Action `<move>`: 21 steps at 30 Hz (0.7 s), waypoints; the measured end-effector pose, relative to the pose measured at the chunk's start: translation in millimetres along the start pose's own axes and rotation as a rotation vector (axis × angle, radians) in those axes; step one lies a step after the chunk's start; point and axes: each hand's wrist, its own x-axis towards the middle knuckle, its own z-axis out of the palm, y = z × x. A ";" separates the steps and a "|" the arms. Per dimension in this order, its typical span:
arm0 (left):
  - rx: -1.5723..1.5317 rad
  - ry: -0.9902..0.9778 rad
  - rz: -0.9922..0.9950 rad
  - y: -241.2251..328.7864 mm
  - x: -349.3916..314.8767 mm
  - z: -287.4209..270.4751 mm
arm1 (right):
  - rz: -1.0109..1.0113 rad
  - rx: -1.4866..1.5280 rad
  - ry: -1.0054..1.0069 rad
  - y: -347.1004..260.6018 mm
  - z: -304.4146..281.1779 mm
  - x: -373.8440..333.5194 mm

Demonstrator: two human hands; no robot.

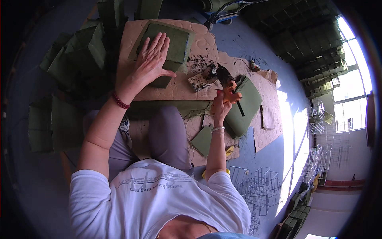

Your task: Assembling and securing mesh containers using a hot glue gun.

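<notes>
My left hand (pixel 152 59) lies flat with spread fingers on top of a green fabric-covered box (pixel 178 42). The box rests on a tan padded board in front of my knees. In my right hand (pixel 219 108) is an orange glue gun (pixel 230 93), gripped by its handle. Its dark nozzle end is tilted up over a block (pixel 197 83) smeared with black residue, and a black stick juts from its rear. I cannot tell whether the nozzle touches the block. Beside the gun lies a folded green fabric piece (pixel 247 104), partly under my right wrist.
Several open green boxes (pixel 85 46) crowd the left side. A small green panel (pixel 203 140) and a brown pad (pixel 267 118) lie near my right arm. Wire frames (pixel 260 185) stand at the lower right. Stacked green boxes (pixel 292 38) fill the far right, and a wheeled cart (pixel 223 18) is at the back.
</notes>
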 end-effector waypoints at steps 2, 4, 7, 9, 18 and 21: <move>-0.003 0.010 0.006 0.1 0.3 0.9 | -0.109 -0.371 0.010 25.7 -13.6 -12.6; 0.018 0.010 0.010 -0.6 -0.1 0.3 | -0.221 -0.739 0.012 40.2 -18.0 -16.7; 0.011 0.007 -0.001 -0.3 -2.2 -0.7 | -0.487 -0.914 -0.090 53.8 -8.1 -18.2; 0.012 0.008 -0.010 -1.4 -3.5 -0.1 | -0.549 -0.958 -0.110 58.3 1.2 -11.8; 0.013 0.032 -0.014 1.5 -2.6 4.6 | -0.712 -1.081 -0.297 48.6 20.5 23.2; 0.055 0.038 -0.037 3.9 3.6 4.3 | -0.753 -1.156 -0.272 50.8 33.6 48.2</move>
